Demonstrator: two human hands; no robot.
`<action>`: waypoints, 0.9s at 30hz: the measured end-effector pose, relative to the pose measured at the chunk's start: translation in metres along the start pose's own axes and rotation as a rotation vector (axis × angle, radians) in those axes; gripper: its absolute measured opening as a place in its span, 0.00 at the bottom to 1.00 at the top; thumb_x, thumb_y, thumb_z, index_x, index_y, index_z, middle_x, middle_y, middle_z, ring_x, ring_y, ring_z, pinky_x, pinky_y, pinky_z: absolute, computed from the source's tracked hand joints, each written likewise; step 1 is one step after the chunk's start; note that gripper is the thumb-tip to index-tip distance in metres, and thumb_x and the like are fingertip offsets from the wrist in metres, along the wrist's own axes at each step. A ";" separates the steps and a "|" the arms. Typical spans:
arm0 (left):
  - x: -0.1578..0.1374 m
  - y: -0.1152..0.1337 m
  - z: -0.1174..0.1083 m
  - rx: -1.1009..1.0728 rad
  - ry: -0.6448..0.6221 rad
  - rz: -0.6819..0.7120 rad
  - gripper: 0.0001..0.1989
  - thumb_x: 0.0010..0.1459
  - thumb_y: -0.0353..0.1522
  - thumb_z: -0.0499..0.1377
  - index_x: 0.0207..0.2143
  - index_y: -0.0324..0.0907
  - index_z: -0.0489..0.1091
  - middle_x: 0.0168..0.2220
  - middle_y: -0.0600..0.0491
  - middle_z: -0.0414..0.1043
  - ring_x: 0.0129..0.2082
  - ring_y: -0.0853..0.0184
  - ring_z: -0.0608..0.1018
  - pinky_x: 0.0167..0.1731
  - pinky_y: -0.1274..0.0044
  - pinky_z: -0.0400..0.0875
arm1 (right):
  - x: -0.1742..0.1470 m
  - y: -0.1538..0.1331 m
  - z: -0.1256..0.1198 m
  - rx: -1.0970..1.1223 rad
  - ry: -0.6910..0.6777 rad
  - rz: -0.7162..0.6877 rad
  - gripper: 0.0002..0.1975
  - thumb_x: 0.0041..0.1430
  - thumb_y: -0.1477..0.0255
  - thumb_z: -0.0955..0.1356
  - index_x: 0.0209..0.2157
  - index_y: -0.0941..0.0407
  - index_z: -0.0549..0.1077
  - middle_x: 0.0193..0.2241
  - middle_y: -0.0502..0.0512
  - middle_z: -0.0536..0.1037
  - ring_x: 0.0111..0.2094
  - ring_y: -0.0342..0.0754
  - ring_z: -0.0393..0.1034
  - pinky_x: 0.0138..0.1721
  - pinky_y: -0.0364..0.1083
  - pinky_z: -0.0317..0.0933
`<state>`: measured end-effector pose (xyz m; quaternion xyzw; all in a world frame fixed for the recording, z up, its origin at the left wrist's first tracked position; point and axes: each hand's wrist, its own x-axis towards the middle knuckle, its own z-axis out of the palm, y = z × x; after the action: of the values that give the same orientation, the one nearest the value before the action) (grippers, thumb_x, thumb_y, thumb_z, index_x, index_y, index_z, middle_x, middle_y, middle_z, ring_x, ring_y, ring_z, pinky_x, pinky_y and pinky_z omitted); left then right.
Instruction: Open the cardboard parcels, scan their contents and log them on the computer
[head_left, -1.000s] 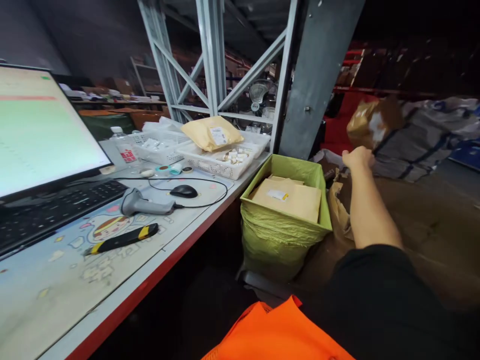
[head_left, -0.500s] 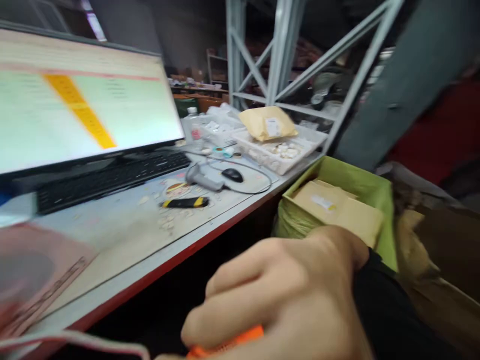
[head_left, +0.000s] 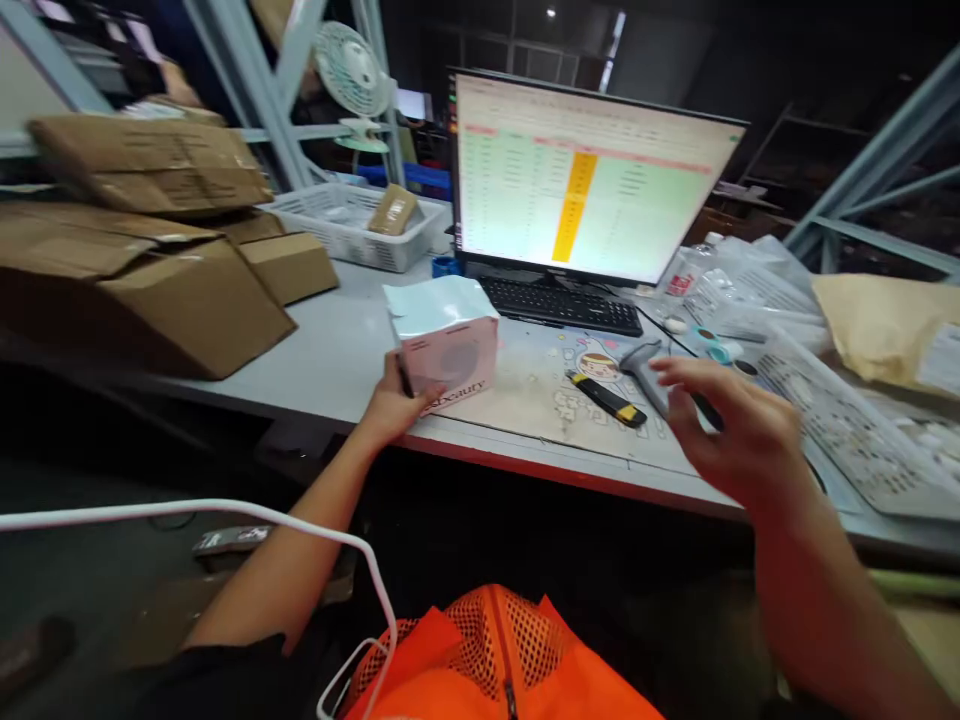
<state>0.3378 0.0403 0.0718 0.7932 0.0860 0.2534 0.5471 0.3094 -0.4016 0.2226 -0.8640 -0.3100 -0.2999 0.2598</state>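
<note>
My left hand (head_left: pixel 396 400) grips the near left corner of a pink box (head_left: pixel 454 365) with a pale, shiny top and dark lettering. The box is at the table's front edge; whether it rests on the mat is hard to tell. A narrow dark strip shows between hand and box. My right hand (head_left: pixel 731 425) is raised over the right of the table, fingers apart and holding nothing I can see. Beside its fingertips lies a grey barcode scanner (head_left: pixel 643 370). Left of that, a black and yellow utility knife (head_left: pixel 606 398) rests on the printed mat (head_left: pixel 525 415).
Behind stand a monitor (head_left: pixel 592 185) and a black keyboard (head_left: pixel 559 305). Cardboard boxes (head_left: pixel 202 300) are piled at the left, near a white basket (head_left: pixel 345 235) and a fan (head_left: pixel 352 70). At right, a padded envelope (head_left: pixel 889 325) sits over a white crate (head_left: pixel 847 430). A white cable (head_left: pixel 225 508) crosses low.
The view has swung left and widened. My right hand, earlier large and curled near the camera, is now farther off with fingers apart. My left hand has come into view on the pink box.
</note>
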 end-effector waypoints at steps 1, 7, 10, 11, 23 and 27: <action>0.000 0.000 -0.001 -0.018 -0.023 0.014 0.43 0.43 0.51 0.77 0.55 0.45 0.64 0.48 0.47 0.78 0.49 0.51 0.81 0.54 0.62 0.76 | 0.016 0.031 0.018 -0.084 -0.067 0.101 0.19 0.66 0.61 0.67 0.56 0.46 0.79 0.47 0.58 0.84 0.46 0.60 0.81 0.53 0.63 0.75; -0.003 0.018 0.013 -0.249 -0.010 0.002 0.40 0.52 0.57 0.72 0.56 0.40 0.69 0.56 0.40 0.77 0.59 0.47 0.77 0.62 0.58 0.71 | 0.042 0.145 0.101 -0.469 -0.490 0.640 0.41 0.69 0.50 0.64 0.72 0.65 0.62 0.56 0.78 0.77 0.58 0.73 0.73 0.57 0.64 0.67; -0.003 0.029 0.027 -0.516 -0.079 -0.018 0.42 0.51 0.59 0.73 0.56 0.40 0.71 0.59 0.39 0.76 0.63 0.45 0.75 0.66 0.56 0.69 | 0.039 0.151 0.113 -0.531 -0.501 0.688 0.41 0.68 0.50 0.64 0.70 0.67 0.64 0.54 0.80 0.78 0.57 0.73 0.73 0.56 0.63 0.67; -0.003 0.031 0.030 -0.608 -0.125 -0.040 0.43 0.48 0.59 0.74 0.56 0.40 0.72 0.58 0.39 0.77 0.64 0.44 0.75 0.66 0.55 0.70 | 0.040 0.151 0.115 -0.533 -0.513 0.705 0.40 0.67 0.52 0.65 0.68 0.67 0.65 0.53 0.79 0.78 0.57 0.73 0.74 0.56 0.62 0.67; -0.013 0.068 0.059 -0.985 -0.323 -0.123 0.38 0.58 0.65 0.59 0.51 0.43 0.77 0.56 0.39 0.79 0.64 0.38 0.75 0.59 0.46 0.76 | 0.068 0.151 0.096 -0.314 -0.537 0.808 0.15 0.65 0.67 0.65 0.45 0.62 0.77 0.41 0.73 0.82 0.45 0.64 0.80 0.45 0.55 0.73; -0.012 0.075 0.079 -1.125 -0.411 -0.025 0.35 0.64 0.62 0.54 0.51 0.41 0.75 0.49 0.42 0.80 0.57 0.45 0.80 0.62 0.49 0.72 | 0.064 0.127 0.053 0.157 -0.524 0.783 0.14 0.64 0.60 0.69 0.37 0.57 0.76 0.24 0.55 0.75 0.23 0.49 0.71 0.22 0.45 0.64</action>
<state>0.3562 -0.0586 0.1152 0.4136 -0.1595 0.0952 0.8913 0.4560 -0.4290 0.1969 -0.9401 -0.0378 0.0728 0.3308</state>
